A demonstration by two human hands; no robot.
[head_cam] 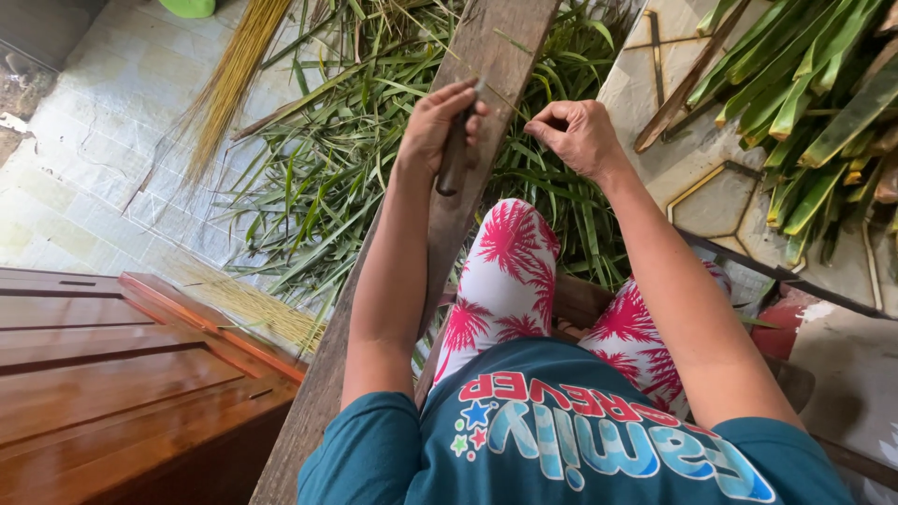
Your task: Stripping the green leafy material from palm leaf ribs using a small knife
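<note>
My left hand grips a knife by its dark handle and presses it against a long weathered wooden plank that slopes up from my lap. My right hand is just right of the plank, its thumb and fingers pinched on a thin pale leaf rib that runs across the plank toward the knife. The knife's blade is mostly hidden behind my left fingers. My knees, in white trousers with pink palm prints, rest under the plank.
Cut green leaf strips lie heaped on the tiled floor around the plank. A bundle of yellow ribs lies at the upper left, another beside a brown wooden door panel. Whole green fronds are piled at the right.
</note>
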